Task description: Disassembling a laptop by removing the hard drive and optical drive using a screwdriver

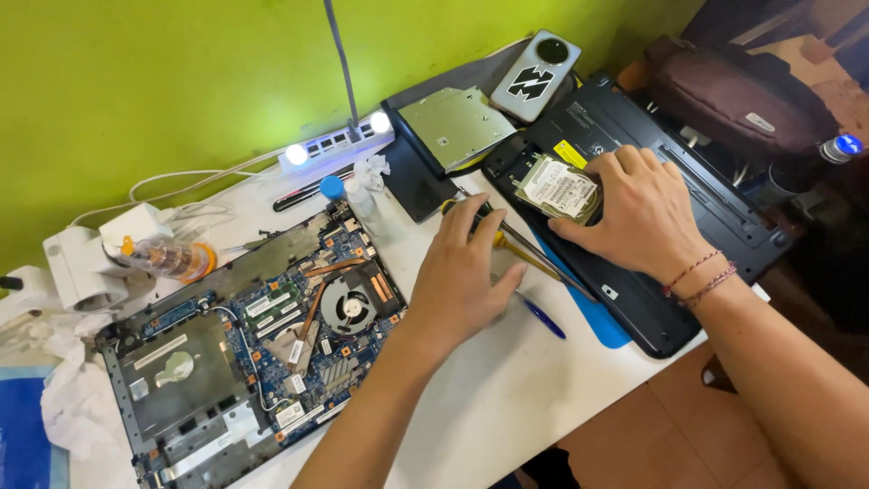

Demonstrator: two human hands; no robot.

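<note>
Head view shows the left hand (466, 272) resting on the white table (507, 398), fingers curled loosely around a yellow-handled screwdriver (516, 249). Right hand (634, 213) lies spread and flat, fingertips pressing a silver hard drive (557, 187) seated in the upturned black laptop base (634, 172). An exposed motherboard (262, 335) sits well apart at left; a blue pen (543, 319) lies just beside the left hand.

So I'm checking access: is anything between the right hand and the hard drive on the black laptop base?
Nothing visible: the right hand already rests against the hard drive on the black laptop base.
</note>
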